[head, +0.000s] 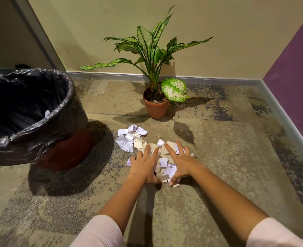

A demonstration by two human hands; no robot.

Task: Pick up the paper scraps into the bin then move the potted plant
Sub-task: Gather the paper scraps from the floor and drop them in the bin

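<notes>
A heap of white and cream paper scraps [132, 138] lies on the carpet in the middle of the view. My left hand [143, 164] rests on the near left part of the heap, fingers spread. My right hand [180, 162] lies flat on the near right part, fingers apart, its thumb at the near edge of the scraps. Neither hand has closed around paper. Beyond the heap stands the potted plant [156, 107], a terracotta pot with long green speckled leaves. At the left is the bin [63, 148], reddish brown with a black bag liner; one white scrap shows inside.
Beige wall with a grey skirting [111, 74] runs behind the plant, and a purple wall [297, 72] closes the right side. The floor is mottled carpet. A grey door frame edge rises at the upper left behind the bin.
</notes>
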